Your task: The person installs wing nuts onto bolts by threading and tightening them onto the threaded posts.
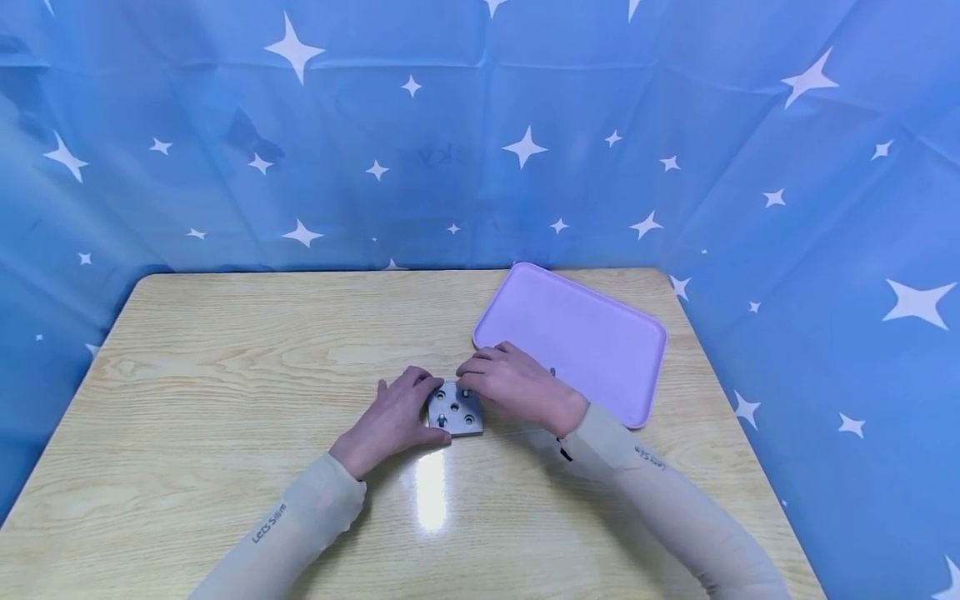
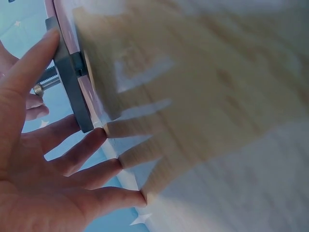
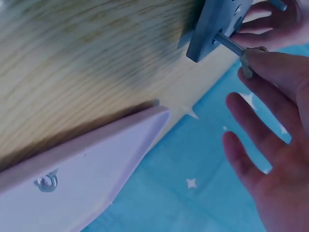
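Note:
A grey metal plate (image 1: 454, 426) with several round holes lies at mid-table. My left hand (image 1: 397, 417) grips it by the left side, thumb at the near edge and fingertips at the far edge. In the left wrist view a dark stub (image 2: 78, 64) shows beneath the plate. With thumb and index finger, my right hand (image 1: 517, 387) pinches the wing-like head of a screw (image 3: 231, 44), whose shank stands in a hole at the plate's far right corner. Another screw (image 1: 441, 421) stands upright in the near left hole.
Behind and right of my right hand a purple tray (image 1: 585, 333) lies askew on the wooden table (image 1: 247, 350). One small metal piece (image 3: 47, 182) is in the tray. A blue star-printed curtain (image 1: 450, 192) borders the table's back and sides.

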Tool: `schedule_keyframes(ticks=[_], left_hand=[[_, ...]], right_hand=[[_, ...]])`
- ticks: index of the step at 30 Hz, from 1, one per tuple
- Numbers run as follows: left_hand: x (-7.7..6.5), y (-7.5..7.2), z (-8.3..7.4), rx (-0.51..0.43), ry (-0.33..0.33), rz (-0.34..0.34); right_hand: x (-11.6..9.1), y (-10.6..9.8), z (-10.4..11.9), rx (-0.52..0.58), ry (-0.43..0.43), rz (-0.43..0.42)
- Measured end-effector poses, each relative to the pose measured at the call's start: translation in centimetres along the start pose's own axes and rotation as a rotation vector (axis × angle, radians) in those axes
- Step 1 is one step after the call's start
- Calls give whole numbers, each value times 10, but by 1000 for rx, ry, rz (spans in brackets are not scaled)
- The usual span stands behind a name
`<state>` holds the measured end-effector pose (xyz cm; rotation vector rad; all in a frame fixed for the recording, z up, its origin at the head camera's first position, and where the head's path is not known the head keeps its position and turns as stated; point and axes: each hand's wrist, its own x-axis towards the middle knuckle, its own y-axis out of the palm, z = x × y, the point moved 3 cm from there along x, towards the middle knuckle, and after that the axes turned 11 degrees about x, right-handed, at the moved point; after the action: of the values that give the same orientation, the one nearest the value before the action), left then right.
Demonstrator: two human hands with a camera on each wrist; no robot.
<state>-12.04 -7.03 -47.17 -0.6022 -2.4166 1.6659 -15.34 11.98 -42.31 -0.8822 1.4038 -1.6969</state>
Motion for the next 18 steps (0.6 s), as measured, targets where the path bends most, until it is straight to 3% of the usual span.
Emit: schedule_keyframes(ticks=[5,12,15,18], left_hand=[[1,0,-1,0,-1,-3],[2,-1,-1,-5,-15,4],[1,0,-1,-5,-9,1],[1,0,0,-2,-9,3]], right_hand=[[5,5,0,-42,30,-95],[10,16,1,-75,169,-216],[9,16,1,-50,209,-208],[7,10,0,24,192,-143]])
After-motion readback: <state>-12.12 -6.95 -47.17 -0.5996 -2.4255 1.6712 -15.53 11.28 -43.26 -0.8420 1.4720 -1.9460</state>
